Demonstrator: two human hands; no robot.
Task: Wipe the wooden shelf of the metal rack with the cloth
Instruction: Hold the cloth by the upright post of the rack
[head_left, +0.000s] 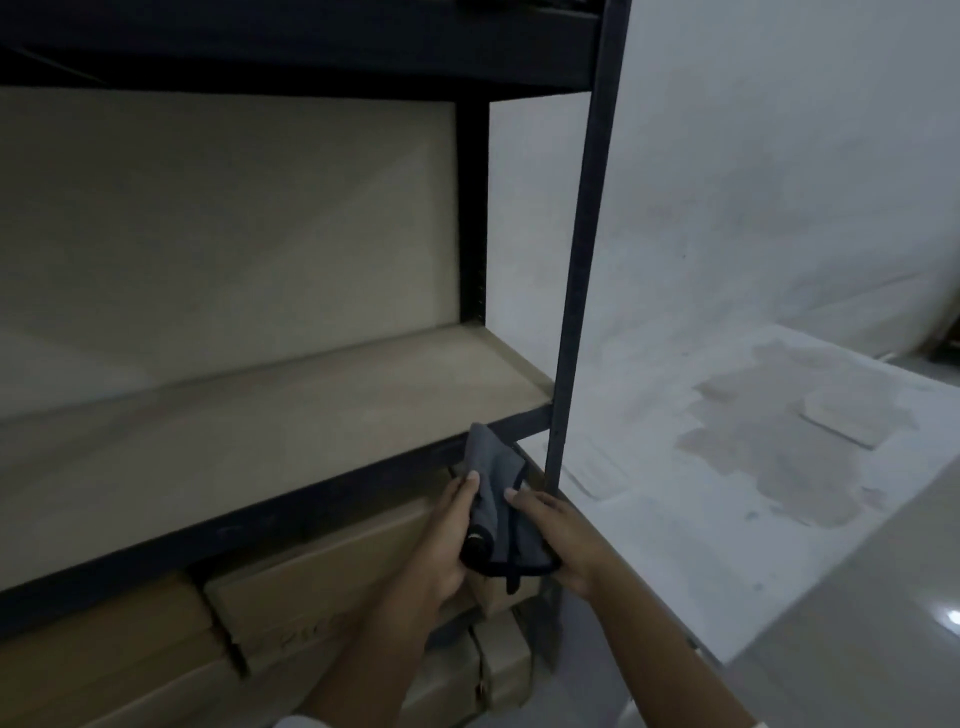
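Observation:
A dark metal rack (579, 260) stands against the wall with a bare wooden shelf (270, 415) at chest height. In front of the shelf's front rail, near its right end, I hold a grey cloth (491, 467) with a dark edge, bunched and pointing up. My left hand (449, 535) grips its left side and my right hand (556, 535) grips its right side. The cloth sits below the shelf surface and does not touch the wood.
Several cardboard boxes (311, 587) fill the space under the shelf. The rack's front right post stands just behind my right hand. A white wall with a patchy stain (779, 441) lies to the right, above a glossy floor (857, 623).

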